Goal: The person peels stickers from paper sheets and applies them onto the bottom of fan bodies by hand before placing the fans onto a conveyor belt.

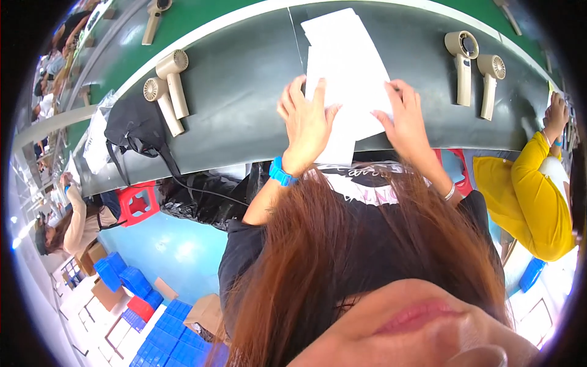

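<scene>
Overlapping white paper sheets (345, 67) lie fanned unevenly on the dark work surface in front of me, their near end reaching the table edge. My left hand (306, 122) rests at the left side of the sheets, fingers spread, with index fingertip and thumb on the paper. At the right side is my right hand (406, 122), its thumb over the paper and its fingers apart along the paper's edge. Neither hand is wrapped round the sheets. A blue wristband (282, 172) circles my left wrist.
Beige handheld fans lie in pairs, with a left fan (176, 82) and a right fan (463, 67). A black backpack (137, 125) sits on the table at left. A person in a yellow sleeve (535, 189) works at right. Blue crates (165, 336) and a red stool (137, 205) stand below.
</scene>
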A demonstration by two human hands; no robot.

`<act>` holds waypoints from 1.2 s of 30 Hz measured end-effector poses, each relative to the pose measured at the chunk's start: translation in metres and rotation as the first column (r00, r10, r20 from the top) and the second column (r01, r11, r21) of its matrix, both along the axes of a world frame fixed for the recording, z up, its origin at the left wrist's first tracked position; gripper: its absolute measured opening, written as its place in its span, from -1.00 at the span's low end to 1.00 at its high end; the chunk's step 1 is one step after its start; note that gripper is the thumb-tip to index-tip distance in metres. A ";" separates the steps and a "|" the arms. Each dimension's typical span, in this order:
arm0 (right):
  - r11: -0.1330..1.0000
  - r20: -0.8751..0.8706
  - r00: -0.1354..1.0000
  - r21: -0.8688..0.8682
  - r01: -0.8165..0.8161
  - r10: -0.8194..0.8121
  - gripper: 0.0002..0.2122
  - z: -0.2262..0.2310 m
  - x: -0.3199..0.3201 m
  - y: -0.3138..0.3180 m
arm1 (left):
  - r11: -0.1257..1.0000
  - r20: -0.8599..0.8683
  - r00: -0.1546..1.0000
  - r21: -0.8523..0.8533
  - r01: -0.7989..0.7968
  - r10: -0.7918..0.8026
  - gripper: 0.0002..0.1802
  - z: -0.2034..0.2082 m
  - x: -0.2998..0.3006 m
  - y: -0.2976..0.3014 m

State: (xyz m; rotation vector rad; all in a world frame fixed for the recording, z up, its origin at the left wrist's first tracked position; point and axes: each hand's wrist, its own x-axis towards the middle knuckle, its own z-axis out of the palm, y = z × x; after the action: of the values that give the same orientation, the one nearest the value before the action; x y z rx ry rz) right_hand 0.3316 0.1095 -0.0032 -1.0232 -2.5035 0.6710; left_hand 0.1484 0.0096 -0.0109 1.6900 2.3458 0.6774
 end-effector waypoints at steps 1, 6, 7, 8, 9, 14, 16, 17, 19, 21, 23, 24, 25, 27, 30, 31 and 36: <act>1.000 0.001 1.000 -0.005 0.000 0.000 -0.47 -0.004 0.002 -0.006 | 0.994 -0.137 0.990 0.106 -0.013 0.027 -0.31 -0.005 0.005 -0.001; 0.998 -0.218 0.974 -0.003 0.068 -0.067 -0.50 -0.012 0.000 -0.009 | 0.981 -0.012 1.000 0.191 0.027 -0.025 -0.34 -0.018 0.007 0.029; 0.998 -0.222 0.973 -0.002 0.067 -0.066 -0.50 -0.010 -0.003 -0.007 | 0.978 0.007 0.997 0.198 0.068 -0.070 -0.35 -0.019 0.009 0.036; 0.996 -0.266 0.963 -0.081 0.028 -0.049 -0.52 -0.008 -0.006 -0.005 | 0.978 0.004 0.998 0.199 0.068 -0.070 -0.35 -0.020 0.011 0.042; 0.987 -0.312 0.950 -0.158 -0.014 -0.036 -0.53 -0.006 -0.009 -0.002 | 0.979 -0.020 0.998 0.196 0.056 -0.053 -0.35 -0.021 0.013 0.048; 0.915 -0.371 0.920 -0.401 -0.040 -0.123 -0.56 -0.004 -0.012 0.011 | 0.965 -0.080 0.996 0.262 -0.017 0.039 -0.36 -0.013 0.011 0.083; 0.954 -0.337 0.938 -0.300 -0.026 -0.080 -0.56 -0.005 -0.013 0.019 | 0.980 0.080 0.997 0.194 -0.037 0.022 -0.38 -0.002 0.006 0.089; 0.999 -0.269 0.963 -0.017 0.027 -0.031 -0.58 -0.007 -0.014 0.026 | 0.979 0.077 0.997 0.198 -0.037 0.022 -0.38 0.001 0.002 0.088; 0.955 -0.209 0.978 0.291 0.052 0.010 -0.64 -0.010 -0.019 0.049 | 0.976 0.056 0.993 0.198 0.088 -0.101 -0.38 0.010 -0.013 0.082; 0.999 -0.298 0.954 -0.030 0.026 -0.033 -0.67 -0.011 -0.027 0.084 | 0.935 0.004 0.966 0.252 0.250 -0.260 -0.36 0.010 -0.021 0.070; 0.989 -0.342 0.940 -0.145 -0.030 -0.022 -0.67 0.003 -0.039 0.110 | 0.865 -0.056 0.913 0.300 0.402 -0.405 -0.33 0.012 -0.019 0.060; 0.982 -0.295 0.955 -0.190 -0.018 -0.039 -0.65 -0.005 -0.046 0.127 | 0.859 -0.079 0.887 0.224 0.461 -0.455 -0.32 0.013 -0.016 0.056; 0.971 -0.248 0.967 -0.238 -0.011 -0.050 -0.64 -0.012 -0.050 0.139 | 0.848 -0.097 0.860 0.144 0.509 -0.500 -0.30 0.012 -0.013 0.053; 0.858 -0.331 0.941 -0.502 -0.108 -0.075 -0.62 -0.004 -0.072 0.131 | 0.853 -0.099 0.863 0.135 0.505 -0.495 -0.28 0.007 -0.011 0.052; 0.740 -0.348 0.937 -0.640 -0.209 -0.036 -0.56 0.007 -0.085 0.114 | 0.866 -0.087 0.876 0.130 0.482 -0.474 -0.25 0.002 -0.012 0.051; 0.794 -0.302 0.953 -0.587 -0.157 -0.035 -0.56 0.013 -0.081 0.110 | 0.876 -0.078 0.886 0.136 0.464 -0.457 -0.24 0.000 -0.012 0.052; 0.882 -0.168 0.986 -0.467 -0.064 -0.017 -0.63 0.007 -0.031 0.068 | 0.912 -0.061 0.928 0.172 0.373 -0.368 -0.13 -0.009 -0.022 0.052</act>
State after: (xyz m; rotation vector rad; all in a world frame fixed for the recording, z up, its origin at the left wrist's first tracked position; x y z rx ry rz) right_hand 0.3003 0.1778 0.0035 -1.0360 -2.2546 1.3639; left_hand 0.1266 0.0611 -0.0202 2.1551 1.9393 0.8131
